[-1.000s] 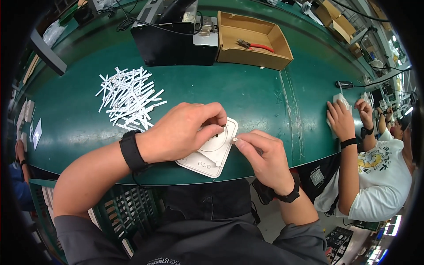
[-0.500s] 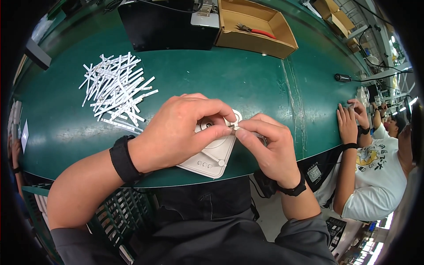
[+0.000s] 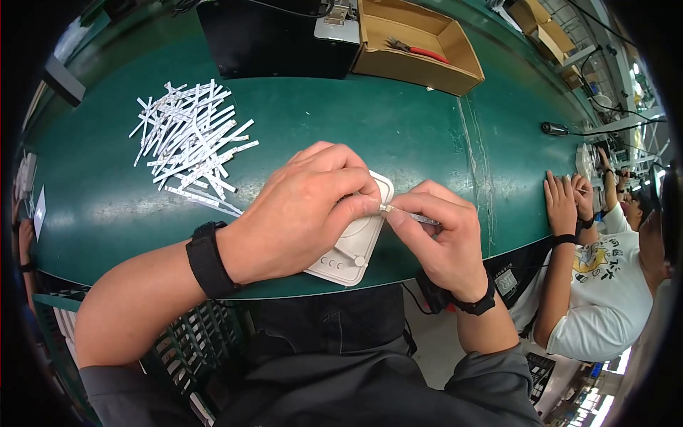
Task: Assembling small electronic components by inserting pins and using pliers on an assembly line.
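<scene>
A white square plastic housing with rounded corners lies at the near edge of the green worktable. My left hand rests on top of it and covers most of it, thumb and forefinger pinched at its right side. My right hand meets the left there, both pinching a thin white strip that sticks out to the right between my fingers. Each wrist wears a black band.
A heap of several white strips lies at the left of the table. A cardboard box holding red-handled pliers and a black case stand at the back. Another person's hands rest on the table at the right.
My right hand has come up from the housing's lower right edge to meet the left hand's fingertips, and the thin strip now shows between them. The view has shifted slightly.
</scene>
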The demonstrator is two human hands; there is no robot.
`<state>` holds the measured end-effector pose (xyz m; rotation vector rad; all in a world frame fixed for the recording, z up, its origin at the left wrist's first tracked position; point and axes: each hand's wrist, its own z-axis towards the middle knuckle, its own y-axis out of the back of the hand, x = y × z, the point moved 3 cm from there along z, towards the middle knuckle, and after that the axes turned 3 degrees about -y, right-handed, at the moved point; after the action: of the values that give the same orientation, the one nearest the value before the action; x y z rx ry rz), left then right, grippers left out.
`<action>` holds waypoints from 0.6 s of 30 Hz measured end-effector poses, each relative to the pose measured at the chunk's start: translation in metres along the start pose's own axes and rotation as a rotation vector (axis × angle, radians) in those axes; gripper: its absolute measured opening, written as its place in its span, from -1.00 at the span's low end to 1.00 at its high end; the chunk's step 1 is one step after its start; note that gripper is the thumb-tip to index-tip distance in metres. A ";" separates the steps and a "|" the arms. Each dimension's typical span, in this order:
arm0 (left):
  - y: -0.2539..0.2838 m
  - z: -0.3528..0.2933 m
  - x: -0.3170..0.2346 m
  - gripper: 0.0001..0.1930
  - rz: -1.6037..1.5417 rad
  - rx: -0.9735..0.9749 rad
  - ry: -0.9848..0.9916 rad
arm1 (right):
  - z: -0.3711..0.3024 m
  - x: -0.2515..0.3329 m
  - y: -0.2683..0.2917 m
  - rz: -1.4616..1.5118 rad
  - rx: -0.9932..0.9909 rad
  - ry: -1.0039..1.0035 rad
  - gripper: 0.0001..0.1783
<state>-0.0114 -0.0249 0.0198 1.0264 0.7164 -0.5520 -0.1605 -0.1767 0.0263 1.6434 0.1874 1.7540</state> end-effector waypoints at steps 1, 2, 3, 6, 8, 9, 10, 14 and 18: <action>-0.001 0.000 0.000 -0.89 0.002 0.013 0.002 | 0.000 0.000 0.000 0.001 0.000 0.000 -0.88; -0.001 0.000 0.001 -0.89 0.003 0.013 0.002 | 0.000 0.001 0.001 -0.013 0.010 -0.002 -0.88; -0.002 0.000 0.001 -0.89 -0.002 0.007 0.002 | 0.000 0.002 0.001 -0.026 0.020 -0.003 -0.88; -0.002 0.000 0.001 -0.86 -0.010 -0.004 0.001 | 0.001 0.001 0.001 -0.034 0.040 0.009 -0.88; -0.001 0.000 0.000 -0.87 0.004 0.012 -0.003 | 0.002 0.001 0.002 -0.026 0.062 0.037 -0.88; -0.001 0.000 0.000 -0.87 0.009 0.020 -0.006 | 0.002 0.000 0.003 -0.026 0.063 0.036 -0.88; -0.002 -0.001 0.000 -0.87 0.009 0.019 -0.005 | 0.002 0.001 0.003 -0.036 0.080 0.042 -0.88; -0.003 -0.002 -0.001 -0.88 0.047 0.025 -0.039 | 0.004 0.005 0.005 -0.062 0.131 0.045 -0.89; -0.003 -0.003 -0.002 -0.89 0.068 0.044 -0.019 | 0.008 0.010 0.004 -0.047 0.180 -0.007 -0.91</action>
<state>-0.0152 -0.0235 0.0186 1.0815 0.6526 -0.5196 -0.1544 -0.1768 0.0381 1.7573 0.3871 1.7377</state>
